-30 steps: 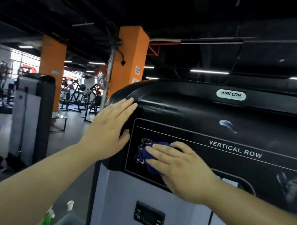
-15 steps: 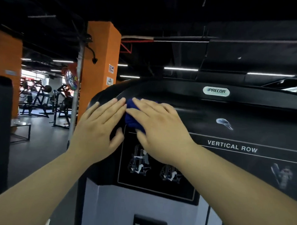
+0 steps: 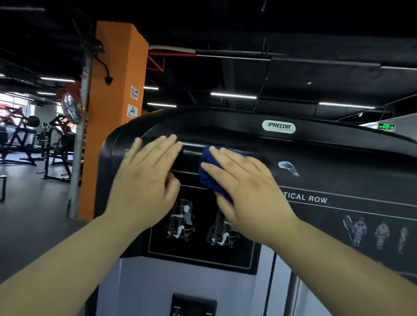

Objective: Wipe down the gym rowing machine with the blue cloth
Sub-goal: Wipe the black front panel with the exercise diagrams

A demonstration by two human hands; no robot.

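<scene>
Cloth (image 3: pixel 210 181) pressed flat against the machine (image 3: pixel 333 168) panel.
Head view: the right hand (image 3: pixel 246 195) covers the cloth, fingers straight and slightly spread, blue showing around the thumb and fingertips. The left hand (image 3: pixel 144 188) lies flat beside it, fingers straight, on bare panel.

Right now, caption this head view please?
Right hand presses crumpled blue cloth on black rowing machine; left hand rests alongside.

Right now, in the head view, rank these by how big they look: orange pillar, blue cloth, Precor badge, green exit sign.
1. orange pillar
2. blue cloth, only partly showing
3. Precor badge
4. green exit sign, farther off, so apparent size only
</scene>
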